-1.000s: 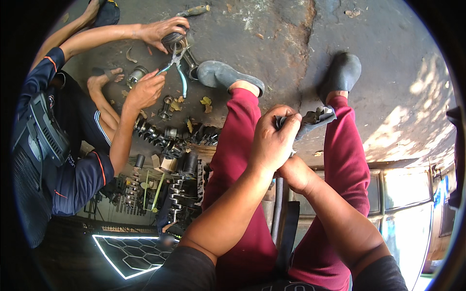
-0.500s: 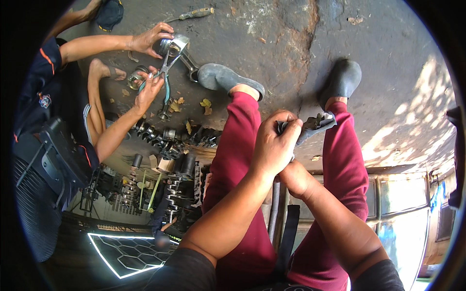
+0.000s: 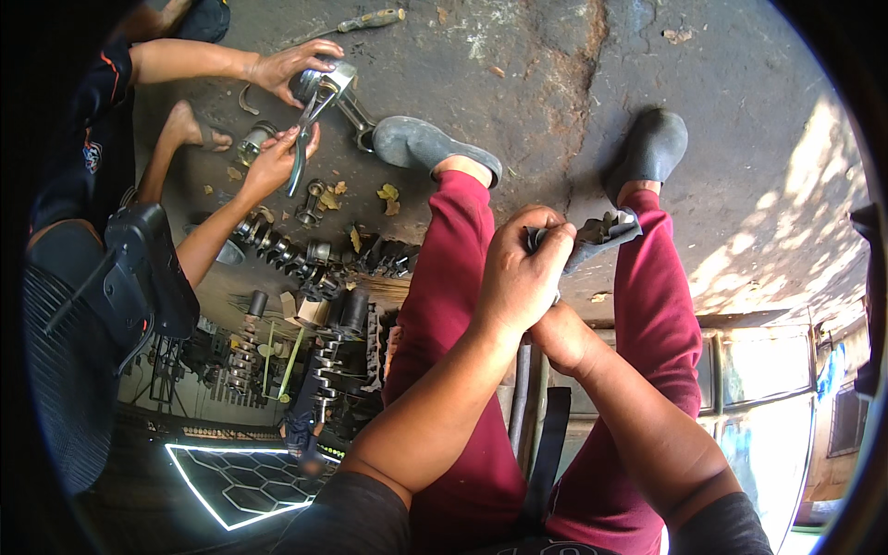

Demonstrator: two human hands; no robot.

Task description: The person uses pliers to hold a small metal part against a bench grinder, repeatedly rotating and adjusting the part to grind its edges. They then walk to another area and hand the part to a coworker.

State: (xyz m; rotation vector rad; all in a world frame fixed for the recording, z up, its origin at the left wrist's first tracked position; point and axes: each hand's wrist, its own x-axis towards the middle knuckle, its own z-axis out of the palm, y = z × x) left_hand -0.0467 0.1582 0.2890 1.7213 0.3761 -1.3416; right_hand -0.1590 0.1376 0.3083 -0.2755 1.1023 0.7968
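My left hand [image 3: 520, 277] is closed around a crumpled grey cloth [image 3: 603, 229], held between my knees in dark red trousers [image 3: 435, 305]. Whatever the cloth wraps is hidden. My right hand [image 3: 566, 339] sits just under the left wrist, pressed against it, with its fingers hidden behind the left hand. At the upper left a co-worker's hand [image 3: 289, 67] steadies a metal piston with its rod [image 3: 331, 85]. The co-worker's other hand [image 3: 274, 165] works grey-handled pliers [image 3: 303, 139] on it.
My grey shoes [image 3: 421, 143] [image 3: 652, 143] rest on cracked concrete. A crankshaft [image 3: 282, 252] and several small engine parts lie by the co-worker's arm. A screwdriver [image 3: 368, 18] lies at the top. A black fan [image 3: 88, 342] stands at left.
The co-worker has leaned away to the left, and the piston and pliers have shifted slightly. My hands stay gripped together on the cloth in almost the same place.
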